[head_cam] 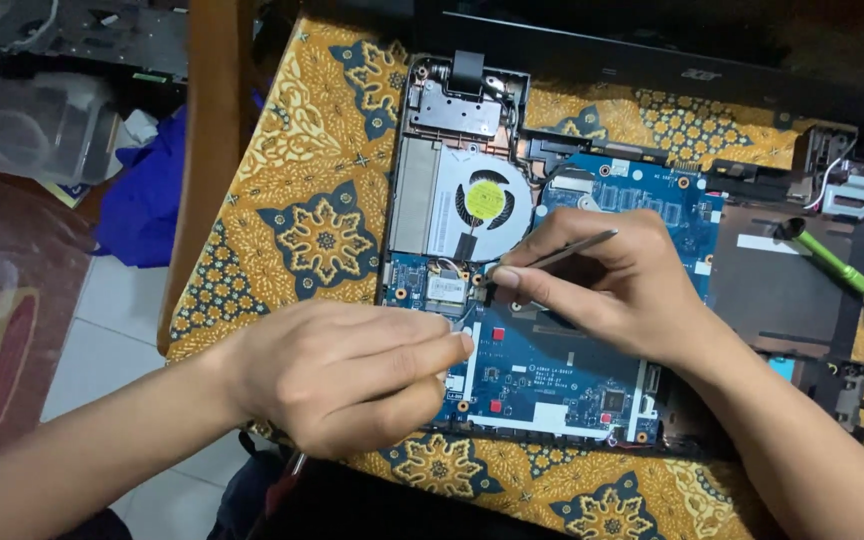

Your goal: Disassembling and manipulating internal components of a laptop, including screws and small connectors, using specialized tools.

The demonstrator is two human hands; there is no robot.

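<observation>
Across the table, a patterned cloth (312,200) in yellow and blue carries an opened laptop base (782,290), its black shell bare on the right and its dark screen lying flat beyond it. Inside the shell sits a blue circuit board (552,375), and above the board's left part a round cooling fan (487,200) with a yellow centre lies beside a grey metal heat fin block. A green-handled screwdriver (837,262) lies apart on the right side of the shell, touched by neither hand. The left hand (352,375) rests on the board's lower left edge, its fingers curled loosely and stretched toward a small silver card just below the fan; whether it pinches anything cannot be told. The right hand (612,280) grips slim metal tweezers (562,252) between thumb and fingers, the tips pointing left and down at the spot where thin wires meet the small card. Judging by this, the step in hand looks like freeing or seating a tiny wire connector at that card. Such a move calls for a light, steady pinch right at the connector head, a straight lift or press, and the left hand steadying the board without pulling the wires.
</observation>
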